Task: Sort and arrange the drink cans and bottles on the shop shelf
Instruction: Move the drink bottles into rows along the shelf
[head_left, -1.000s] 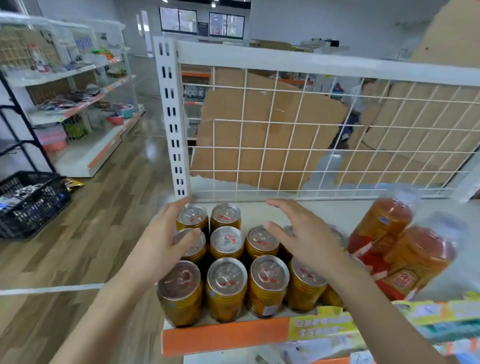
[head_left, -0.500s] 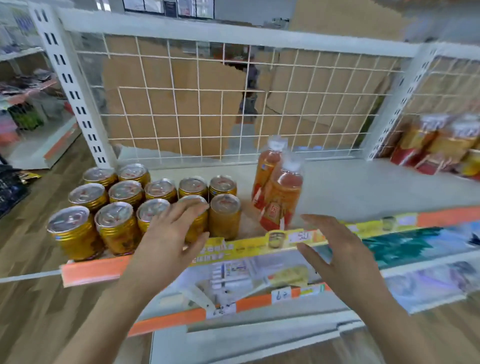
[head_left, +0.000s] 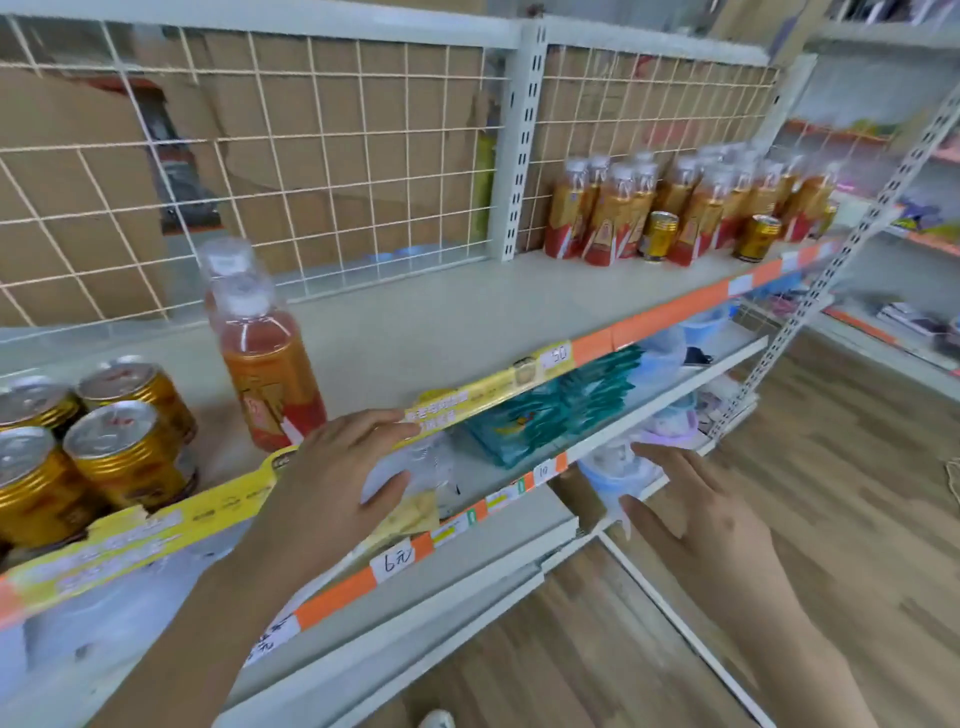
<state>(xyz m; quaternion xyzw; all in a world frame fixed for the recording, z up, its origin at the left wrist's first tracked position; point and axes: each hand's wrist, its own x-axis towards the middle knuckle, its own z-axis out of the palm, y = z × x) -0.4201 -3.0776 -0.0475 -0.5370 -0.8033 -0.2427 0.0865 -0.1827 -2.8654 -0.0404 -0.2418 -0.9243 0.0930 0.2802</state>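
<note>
- We see a shop: a metal shelf (head_left: 467, 312) carries an orange and yellow price strip (head_left: 597, 345) along its front edge.
- We read a handwritten tag (head_left: 399, 560), "6元", on the edge of the tier below.
- Gold cans (head_left: 124, 452) stand in rows, and many like bottles (head_left: 691, 208) stand bunched as stock.
- A wire grid (head_left: 311, 156) and a slotted upright (head_left: 524, 140) back the shelf.
- We see teal packets (head_left: 550, 415) below and another rack (head_left: 883, 358) of goods at right.

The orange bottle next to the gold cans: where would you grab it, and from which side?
Probably round its wide labelled middle, coming from the front right. The orange bottle stands upright, gold cans crowd its left, a second bottle stands right behind it, and the shelf to its right leaves room.
</note>
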